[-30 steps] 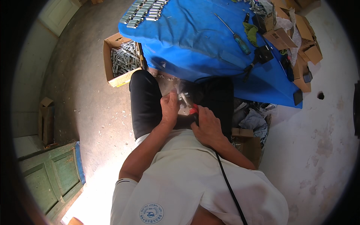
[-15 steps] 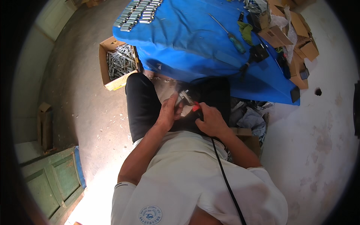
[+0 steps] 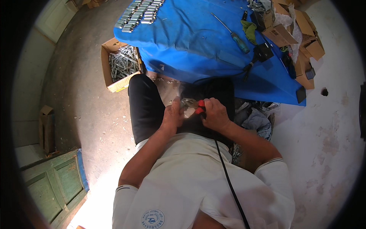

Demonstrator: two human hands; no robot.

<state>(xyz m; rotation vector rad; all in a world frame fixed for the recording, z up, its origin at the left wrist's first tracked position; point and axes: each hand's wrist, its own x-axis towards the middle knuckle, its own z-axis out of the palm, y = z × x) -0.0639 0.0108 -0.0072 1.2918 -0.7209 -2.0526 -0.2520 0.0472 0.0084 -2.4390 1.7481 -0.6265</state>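
My right hand (image 3: 216,115) is closed around the red handles of a pair of pliers (image 3: 199,107) above my lap. The metal jaws point left, toward my left hand (image 3: 173,115). That hand is closed, its thumb raised, around a small metal piece (image 3: 184,102) that the fingers mostly hide. The jaws meet the piece or lie right beside it; blur keeps me from telling which.
A blue-covered table (image 3: 179,42) stands ahead, bearing rows of metal parts (image 3: 129,21), a screwdriver (image 3: 240,42) and a black device (image 3: 263,52). A cardboard box (image 3: 108,70) of metal pieces sits left. A black cable (image 3: 225,168) crosses my shirt.
The pliers have swung to lie more level, and their handles are spread wider in my right hand. My right elbow has moved outward. My left hand stays near the same spot.
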